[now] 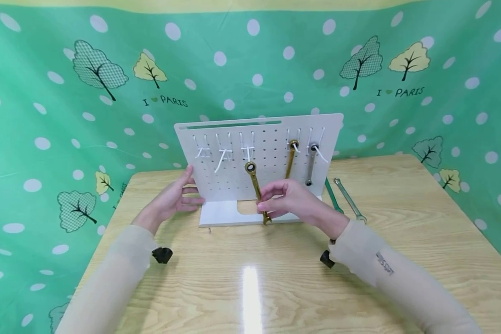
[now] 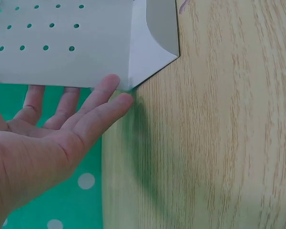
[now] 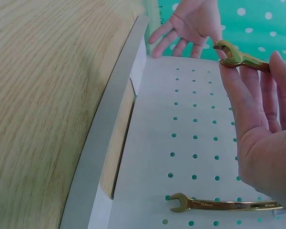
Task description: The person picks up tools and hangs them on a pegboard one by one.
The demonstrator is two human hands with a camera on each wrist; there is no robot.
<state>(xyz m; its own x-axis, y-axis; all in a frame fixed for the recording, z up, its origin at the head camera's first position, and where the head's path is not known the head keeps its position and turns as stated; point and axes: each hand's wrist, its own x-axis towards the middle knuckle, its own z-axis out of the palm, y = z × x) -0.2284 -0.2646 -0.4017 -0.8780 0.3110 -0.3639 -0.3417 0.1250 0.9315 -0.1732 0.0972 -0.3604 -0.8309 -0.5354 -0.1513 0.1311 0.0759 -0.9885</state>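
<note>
My right hand point(image 1: 290, 198) pinches a gold combination wrench point(image 1: 255, 183) near its open-jaw end, fingers on one side and thumb on the other. Its ring end points up, just below a white hook point(image 1: 247, 150) on a white pegboard point(image 1: 271, 162); I cannot tell whether the two touch. At the board's left edge is my left hand point(image 1: 172, 198), its fingers extended and spread and touching that edge. A second gold wrench point(image 1: 291, 162) and a silver wrench point(image 1: 311, 167) hang by their ring ends from hooks on the right.
Two more white hooks point(image 1: 223, 153) on the board's left bear no wrenches. Right of the board, a green-looking wrench point(image 1: 334, 197) and a silver wrench point(image 1: 350, 200) lie on the wooden table point(image 1: 217, 278). A green dotted cloth point(image 1: 234, 60) hangs behind.
</note>
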